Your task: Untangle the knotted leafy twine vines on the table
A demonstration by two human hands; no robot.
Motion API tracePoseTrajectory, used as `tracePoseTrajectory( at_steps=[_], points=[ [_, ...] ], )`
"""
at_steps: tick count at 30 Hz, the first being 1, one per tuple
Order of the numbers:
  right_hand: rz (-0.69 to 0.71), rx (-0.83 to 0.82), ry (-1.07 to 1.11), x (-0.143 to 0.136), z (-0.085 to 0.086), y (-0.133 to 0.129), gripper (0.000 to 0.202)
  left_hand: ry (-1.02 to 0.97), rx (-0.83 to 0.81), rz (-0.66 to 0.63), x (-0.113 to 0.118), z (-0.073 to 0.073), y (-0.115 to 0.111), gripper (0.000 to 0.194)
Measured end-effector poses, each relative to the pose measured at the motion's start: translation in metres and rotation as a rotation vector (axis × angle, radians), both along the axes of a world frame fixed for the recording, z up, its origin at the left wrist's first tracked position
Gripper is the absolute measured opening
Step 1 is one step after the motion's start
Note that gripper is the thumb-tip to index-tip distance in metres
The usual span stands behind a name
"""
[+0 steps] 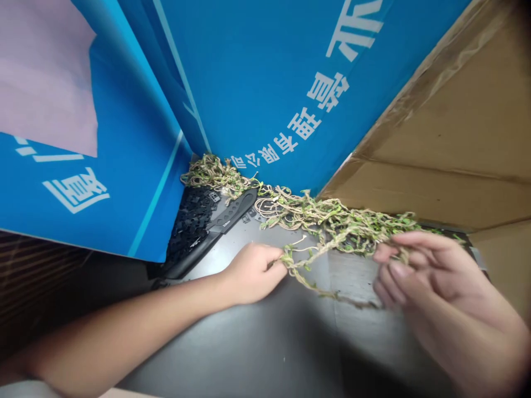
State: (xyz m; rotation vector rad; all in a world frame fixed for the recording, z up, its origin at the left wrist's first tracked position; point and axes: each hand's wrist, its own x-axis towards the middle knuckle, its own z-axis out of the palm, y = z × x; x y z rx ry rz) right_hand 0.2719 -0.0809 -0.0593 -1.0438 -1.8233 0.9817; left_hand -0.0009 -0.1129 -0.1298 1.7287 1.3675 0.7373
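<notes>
Grey surface [199, 348], blue panel [249, 83] and cardboard [456, 143] behind: one leafy twine heap [323, 213], lengthwise along the far edge, beyond both hands; one loose strand [307, 284], sagging crosswise between left hand [253, 271], fingers pinched on it, and right hand [440, 282], nearer the heap's right end, fingers curled around twine.

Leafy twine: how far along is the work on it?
Looks done, perhaps: the looped bundle gathered in the corner, though nothing marks it as finished. In hand: the left hand pinches a leafy strand, and the right hand, blurred, grips twine too. Apparently left: that strand, slack between the hands, and the tangled heap beside the cardboard; how much of it needs work, I can't tell.
</notes>
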Motion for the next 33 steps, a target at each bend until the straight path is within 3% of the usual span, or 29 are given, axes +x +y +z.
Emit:
tracePoseTrajectory(
  at_steps=[3,5,7,9,10,12,17,24,30,33],
  points=[
    [-0.137,0.261,-0.431,0.004,-0.023,0.023,0.034,-0.031,-0.068,-0.058,0.003,0.003,-0.004,0.029],
    [-0.172,0.478,-0.676,0.001,-0.037,0.022,0.040,-0.013,-0.099,-0.061,0.005,0.004,-0.005,0.029],
    [-0.171,0.647,-0.691,-0.009,-0.045,0.007,0.033,-0.010,-0.143,-0.068,0.007,0.005,-0.006,0.030],
    [0.016,0.720,-0.588,-0.022,-0.049,-0.013,0.024,-0.032,-0.196,-0.073,0.007,0.005,-0.006,0.032],
    [0.132,0.690,-0.553,-0.029,-0.051,-0.022,0.022,-0.047,-0.217,-0.076,0.007,0.005,-0.007,0.034],
    [0.217,0.613,-0.532,-0.040,-0.056,-0.033,0.024,-0.066,-0.241,-0.084,0.007,0.006,-0.007,0.036],
    [0.179,0.562,-0.440,-0.051,-0.068,-0.031,0.022,-0.067,-0.245,-0.092,0.008,0.010,-0.010,0.033],
    [0.161,0.590,-0.365,-0.053,-0.070,-0.024,0.025,-0.016,-0.238,-0.103,0.010,0.012,-0.011,0.030],
    [0.131,0.408,-0.334,-0.054,-0.076,-0.029,0.016,0.149,-0.124,-0.022,0.014,0.012,-0.013,0.028],
    [0.205,0.262,-0.325,-0.055,-0.074,-0.031,0.020,0.302,-0.096,0.025,0.015,0.015,-0.013,0.027]
  ],
)
